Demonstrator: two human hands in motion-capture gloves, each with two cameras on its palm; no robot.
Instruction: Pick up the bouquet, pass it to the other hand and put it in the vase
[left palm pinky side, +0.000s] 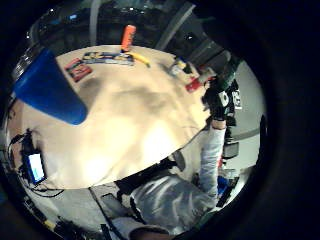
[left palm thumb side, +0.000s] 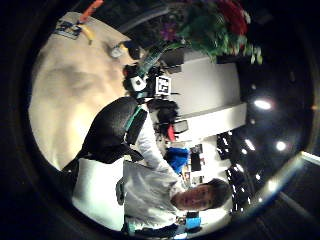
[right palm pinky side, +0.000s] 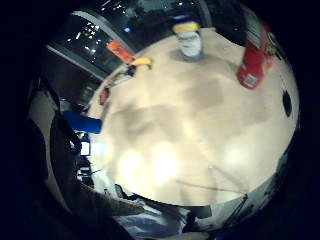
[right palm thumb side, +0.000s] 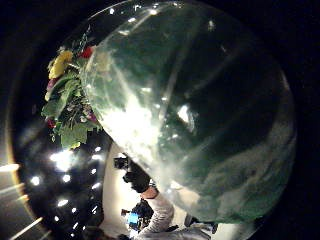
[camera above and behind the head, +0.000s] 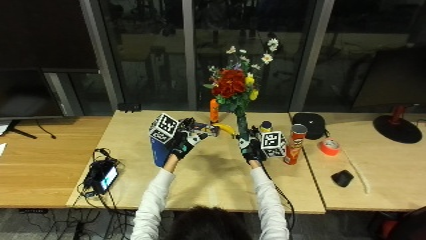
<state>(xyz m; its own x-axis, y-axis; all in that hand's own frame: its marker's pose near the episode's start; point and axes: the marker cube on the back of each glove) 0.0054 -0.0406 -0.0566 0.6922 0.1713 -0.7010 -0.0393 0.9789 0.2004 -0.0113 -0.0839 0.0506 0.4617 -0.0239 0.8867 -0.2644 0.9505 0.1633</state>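
In the outside view my right hand (camera above and behind the head: 251, 148) grips the green stem of the bouquet (camera above and behind the head: 233, 84) and holds it upright over the middle of the table, red, yellow and white flowers on top. The wrapped stem (right palm thumb side: 200, 115) fills the right thumb side palm view, its flowers (right palm thumb side: 67, 100) beyond. My left hand (camera above and behind the head: 183, 142) hovers a little to the left of the stem, fingers relaxed and holding nothing. The blue vase (camera above and behind the head: 158, 151) stands on the table just behind and below it, also seen as the blue vase (left palm pinky side: 47, 90) close to the left palm.
A red can (camera above and behind the head: 293, 145) and a yellow-capped bottle (camera above and behind the head: 265, 127) stand right of my right hand. A banana (camera above and behind the head: 226, 129) and an orange object (camera above and behind the head: 213, 111) lie behind the bouquet. A small screen device (camera above and behind the head: 103, 175) with cables sits at the table's (camera above and behind the head: 213, 180) left edge.
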